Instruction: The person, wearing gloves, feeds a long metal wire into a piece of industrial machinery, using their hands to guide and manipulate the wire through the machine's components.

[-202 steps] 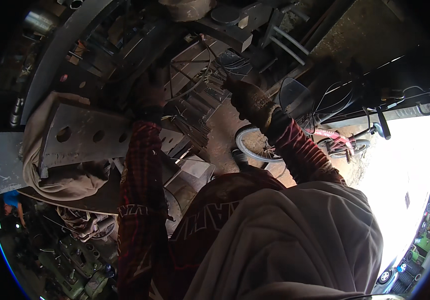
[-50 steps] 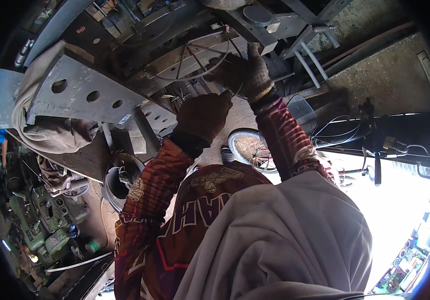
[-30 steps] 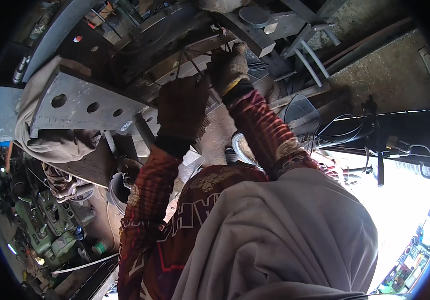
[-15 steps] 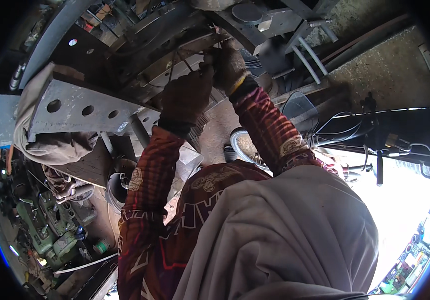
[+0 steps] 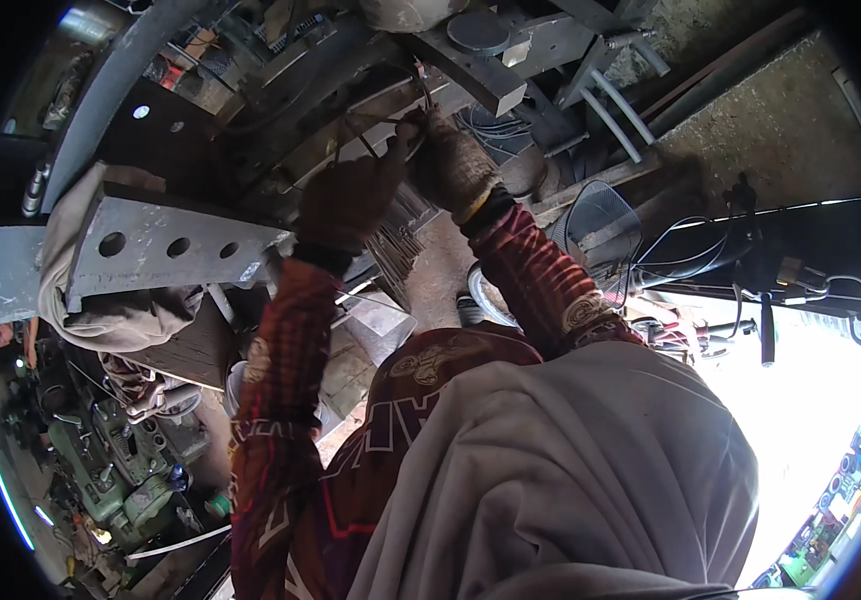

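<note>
My left hand (image 5: 349,205), in a dark work glove, is closed on a thin bent metal rod (image 5: 351,128) that sticks out above its fingers. Close beside it, my right hand (image 5: 456,168), in a pale knitted glove with a yellow cuff edge, is also closed. Another slim piece (image 5: 425,88) rises from the right hand's fingertips; its kind is too small and dark to tell. Both hands are held together in front of a long flat metal bar (image 5: 376,112). Shadow hides most of the fingers.
On the left, a steel plate with round holes (image 5: 166,245) rests over a grey cloth (image 5: 116,325). A bundle of thin rods (image 5: 396,250) lies below the hands. Coiled cable (image 5: 496,130), a wire-mesh guard (image 5: 601,225) and a green machine (image 5: 101,465) stand around.
Both hands have come slightly nearer to me, and the left has shifted left, widening the gap between the wrists. The bent rod stays at the hands. The whole view has shifted a little.
</note>
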The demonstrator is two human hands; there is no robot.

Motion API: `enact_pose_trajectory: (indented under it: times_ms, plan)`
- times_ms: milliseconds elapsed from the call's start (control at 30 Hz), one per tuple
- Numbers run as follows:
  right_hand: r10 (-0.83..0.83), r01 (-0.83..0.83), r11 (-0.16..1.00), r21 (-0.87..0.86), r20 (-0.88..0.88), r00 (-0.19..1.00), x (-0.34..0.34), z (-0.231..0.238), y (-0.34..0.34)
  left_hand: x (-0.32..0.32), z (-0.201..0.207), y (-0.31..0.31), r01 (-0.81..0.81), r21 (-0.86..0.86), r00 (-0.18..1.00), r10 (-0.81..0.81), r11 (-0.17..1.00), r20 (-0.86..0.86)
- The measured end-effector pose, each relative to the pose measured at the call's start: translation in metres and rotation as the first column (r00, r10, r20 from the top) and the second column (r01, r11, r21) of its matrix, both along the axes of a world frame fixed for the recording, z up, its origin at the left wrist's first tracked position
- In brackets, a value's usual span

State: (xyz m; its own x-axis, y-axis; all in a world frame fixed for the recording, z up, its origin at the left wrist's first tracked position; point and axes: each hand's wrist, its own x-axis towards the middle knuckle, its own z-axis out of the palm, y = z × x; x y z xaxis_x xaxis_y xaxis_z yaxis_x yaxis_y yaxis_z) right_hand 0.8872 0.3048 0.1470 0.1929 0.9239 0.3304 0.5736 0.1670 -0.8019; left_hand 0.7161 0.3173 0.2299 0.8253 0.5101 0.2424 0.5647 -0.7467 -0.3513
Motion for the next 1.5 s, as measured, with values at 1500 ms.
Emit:
enact_pose_trajectory:
  times_ms: [1500]
  plan:
    - [0.183,-0.183,0.982,-0.04,-0.015,0.983,0.056,0.02,-0.022,0.011,0.0,-0.068,-0.02,-0.1,0.975,0.041,0.995,0.216]
